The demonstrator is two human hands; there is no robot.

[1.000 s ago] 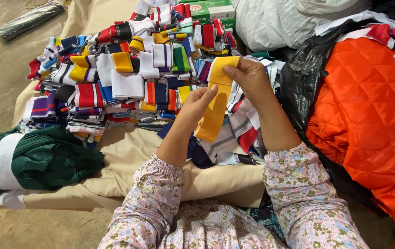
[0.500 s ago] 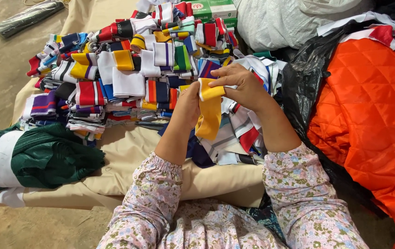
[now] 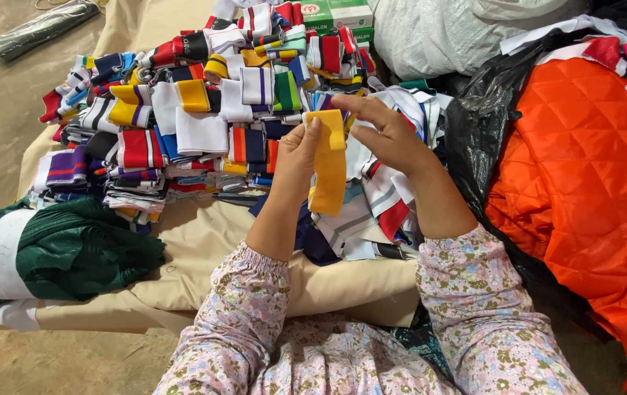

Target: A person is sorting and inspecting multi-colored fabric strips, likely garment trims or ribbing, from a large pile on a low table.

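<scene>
A yellow ribbed knit strip (image 3: 330,172) hangs folded between both my hands, above the beige cloth (image 3: 211,241). My left hand (image 3: 297,159) pinches its upper left edge with the thumb on top. My right hand (image 3: 386,132) grips the folded top from the right, fingers curled over it. Behind the strip lies a big heap of folded striped knit pieces (image 3: 181,124) in many colours. More loose striped pieces (image 3: 372,212) lie right under my hands.
A dark green knit bundle with a white band (image 3: 50,252) lies at the left on the beige cloth. An orange quilted fabric (image 3: 591,183) on black plastic fills the right. Green and white boxes (image 3: 335,14) and a white sack (image 3: 460,33) stand at the back.
The yellow strip was long and stretched a second ago; its top is now folded over and it hangs shorter. Both hands have shifted slightly right and down.
</scene>
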